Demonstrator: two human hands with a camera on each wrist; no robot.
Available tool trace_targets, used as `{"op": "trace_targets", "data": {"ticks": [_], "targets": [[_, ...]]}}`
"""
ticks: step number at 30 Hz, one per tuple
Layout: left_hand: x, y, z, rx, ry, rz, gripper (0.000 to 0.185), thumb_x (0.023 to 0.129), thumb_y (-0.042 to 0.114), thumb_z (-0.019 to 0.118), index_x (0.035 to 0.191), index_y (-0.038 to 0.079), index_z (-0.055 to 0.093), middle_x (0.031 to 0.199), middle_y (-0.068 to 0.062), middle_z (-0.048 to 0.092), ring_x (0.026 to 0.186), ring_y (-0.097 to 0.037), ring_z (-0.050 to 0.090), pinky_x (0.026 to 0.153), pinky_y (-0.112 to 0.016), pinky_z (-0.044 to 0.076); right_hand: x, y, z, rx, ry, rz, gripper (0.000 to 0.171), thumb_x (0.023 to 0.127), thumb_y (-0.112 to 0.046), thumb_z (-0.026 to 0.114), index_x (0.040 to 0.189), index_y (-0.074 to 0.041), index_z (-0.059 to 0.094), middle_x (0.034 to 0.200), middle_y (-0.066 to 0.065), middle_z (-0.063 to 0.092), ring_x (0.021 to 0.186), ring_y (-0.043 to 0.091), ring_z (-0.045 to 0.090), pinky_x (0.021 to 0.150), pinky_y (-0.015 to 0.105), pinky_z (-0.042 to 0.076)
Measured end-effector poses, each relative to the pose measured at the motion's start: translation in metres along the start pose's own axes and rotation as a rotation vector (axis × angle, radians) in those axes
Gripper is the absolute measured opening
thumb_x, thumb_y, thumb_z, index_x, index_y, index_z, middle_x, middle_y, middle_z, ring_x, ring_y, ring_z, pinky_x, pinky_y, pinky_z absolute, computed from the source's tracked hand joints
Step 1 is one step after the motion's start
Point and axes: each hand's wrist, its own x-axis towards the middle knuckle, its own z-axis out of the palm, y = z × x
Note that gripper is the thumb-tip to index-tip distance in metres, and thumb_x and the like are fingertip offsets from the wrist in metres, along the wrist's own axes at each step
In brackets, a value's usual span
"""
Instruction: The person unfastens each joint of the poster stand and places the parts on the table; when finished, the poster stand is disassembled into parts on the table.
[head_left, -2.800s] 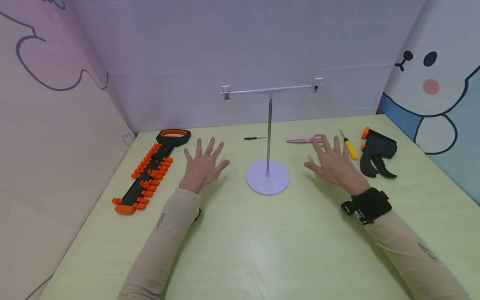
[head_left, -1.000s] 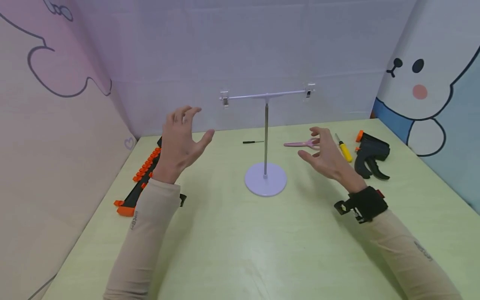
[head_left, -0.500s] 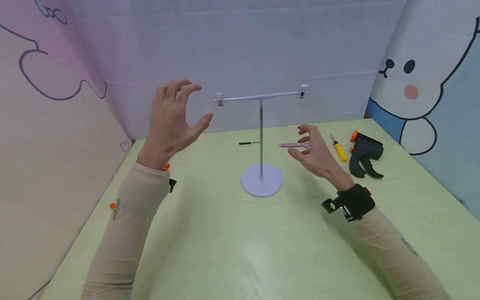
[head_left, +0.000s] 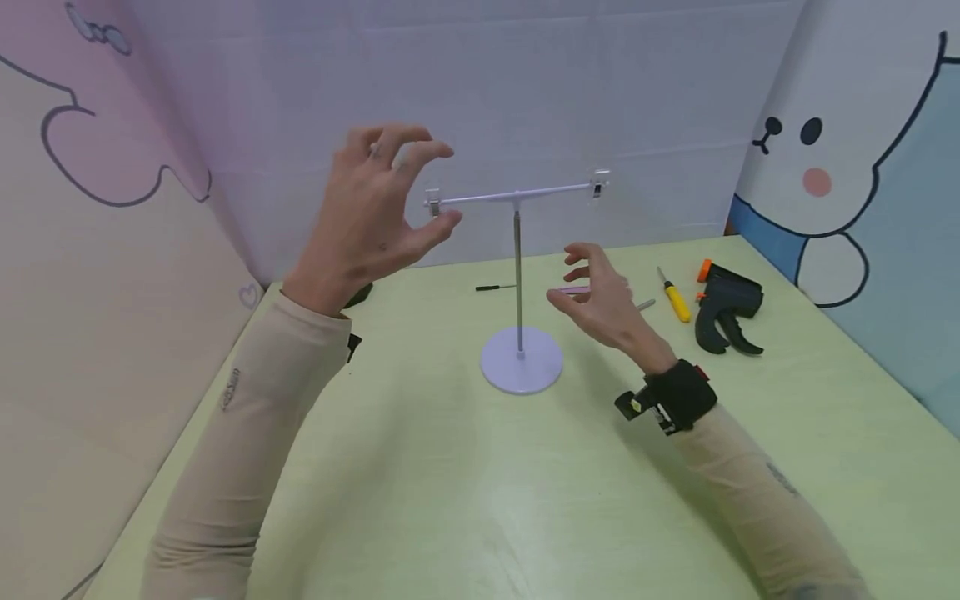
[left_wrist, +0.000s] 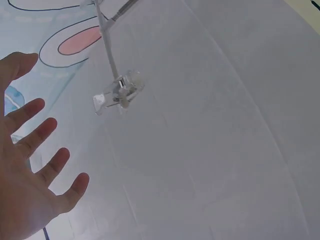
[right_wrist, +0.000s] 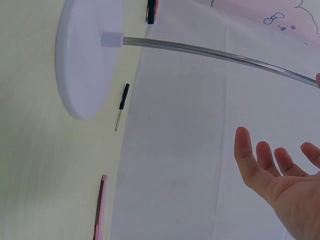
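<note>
Bench (head_left: 465,500): pale green surface, walled by printed panels on 3 sides. Right hand (head_left: 600,304): raised just above the bench, right of the stand's pole (head_left: 517,275); fingers spread and loosely bent, holding nothing; the right wrist view shows the open palm (right_wrist: 285,190) apart from the pole. Stand (head_left: 521,367): white round base resting on the bench at centre, upright metal pole, white crossbar (head_left: 517,196) on top with 1 clear clip at each end. Left hand (head_left: 378,217): lifted to crossbar height, fingers arched above and thumb below the left clip (head_left: 432,202); the left wrist view shows the fingers (left_wrist: 47,132) extended and the clip (left_wrist: 117,92) clear of them, so nothing is gripped. Behind the right hand: pink scissors (head_left: 573,290), partly hidden; a yellow-handled screwdriver (head_left: 673,298); a black clamp (head_left: 723,317) with an orange tip, further right. Beyond the base, left of the pole: a small black screwdriver (head_left: 493,287) lying flat.
</note>
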Motion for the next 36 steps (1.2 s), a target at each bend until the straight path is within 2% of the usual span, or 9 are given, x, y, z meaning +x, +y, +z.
{"op": "trace_targets", "data": {"ticks": [6, 11, 16, 19, 25, 30, 33, 36], "targets": [[0.018, 0.010, -0.006, -0.008, -0.122, 0.070, 0.045, 0.084, 0.035, 0.069, 0.122, 0.015, 0.060, 0.127, -0.008, 0.051, 0.118, -0.036, 0.040, 0.090, -0.052, 0.036, 0.007, -0.006, 0.008, 0.048, -0.008, -0.011, 0.065, 0.088, -0.020, 0.067, 0.139, 0.001, 0.031, 0.126, 0.018, 0.042, 0.109, 0.031, 0.051, 0.085, 0.046, 0.050], [0.036, 0.014, -0.007, -0.068, -0.258, 0.102, 0.041, 0.084, 0.022, 0.072, 0.123, 0.017, 0.060, 0.130, -0.007, 0.049, 0.119, -0.034, 0.039, 0.096, -0.046, 0.036, 0.011, -0.007, 0.013, 0.064, 0.003, -0.022, 0.059, 0.089, -0.009, 0.066, 0.137, 0.002, 0.033, 0.122, 0.019, 0.046, 0.108, 0.033, 0.054, 0.084, 0.043, 0.051], [0.048, 0.017, -0.006, -0.117, -0.371, 0.107, 0.042, 0.083, 0.015, 0.074, 0.123, 0.018, 0.059, 0.130, -0.006, 0.048, 0.119, -0.032, 0.037, 0.099, -0.042, 0.034, 0.013, -0.013, 0.016, 0.084, -0.002, -0.016, 0.058, 0.088, -0.003, 0.065, 0.136, 0.003, 0.034, 0.123, 0.021, 0.046, 0.108, 0.035, 0.054, 0.083, 0.044, 0.051], [0.054, 0.017, -0.004, -0.145, -0.430, 0.095, 0.044, 0.083, 0.013, 0.074, 0.124, 0.019, 0.059, 0.129, -0.005, 0.047, 0.118, -0.032, 0.038, 0.098, -0.042, 0.034, 0.011, -0.029, 0.015, 0.090, -0.004, -0.011, 0.055, 0.088, 0.002, 0.063, 0.134, 0.008, 0.034, 0.121, 0.025, 0.047, 0.107, 0.038, 0.054, 0.083, 0.046, 0.050], [0.066, 0.017, 0.002, -0.176, -0.496, 0.089, 0.043, 0.085, 0.015, 0.072, 0.126, 0.017, 0.058, 0.128, -0.006, 0.048, 0.120, -0.031, 0.040, 0.103, -0.040, 0.032, 0.008, -0.054, 0.014, 0.122, -0.014, -0.017, 0.047, 0.089, 0.005, 0.059, 0.130, 0.012, 0.036, 0.118, 0.028, 0.046, 0.105, 0.041, 0.053, 0.082, 0.046, 0.051], [0.075, 0.018, 0.007, -0.173, -0.548, 0.124, 0.042, 0.085, 0.015, 0.072, 0.125, 0.016, 0.059, 0.127, -0.006, 0.050, 0.120, -0.027, 0.042, 0.105, -0.038, 0.028, 0.014, -0.038, 0.021, 0.133, -0.018, -0.020, 0.048, 0.090, 0.001, 0.061, 0.131, 0.007, 0.036, 0.119, 0.024, 0.047, 0.105, 0.036, 0.054, 0.082, 0.043, 0.051], [0.079, 0.020, 0.009, -0.161, -0.591, 0.142, 0.041, 0.085, 0.014, 0.071, 0.125, 0.016, 0.059, 0.124, -0.006, 0.051, 0.116, -0.026, 0.044, 0.103, -0.037, 0.030, 0.019, -0.022, 0.026, 0.121, -0.011, -0.028, 0.050, 0.090, -0.002, 0.063, 0.132, 0.004, 0.037, 0.120, 0.021, 0.048, 0.105, 0.034, 0.055, 0.082, 0.043, 0.051], [0.083, 0.023, 0.012, -0.156, -0.642, 0.143, 0.041, 0.086, 0.013, 0.070, 0.125, 0.016, 0.058, 0.120, -0.006, 0.052, 0.113, -0.025, 0.045, 0.099, -0.037, 0.033, 0.021, -0.020, 0.027, 0.132, -0.001, -0.048, 0.049, 0.090, -0.003, 0.063, 0.132, 0.004, 0.038, 0.119, 0.022, 0.049, 0.105, 0.034, 0.055, 0.082, 0.045, 0.051]]}}
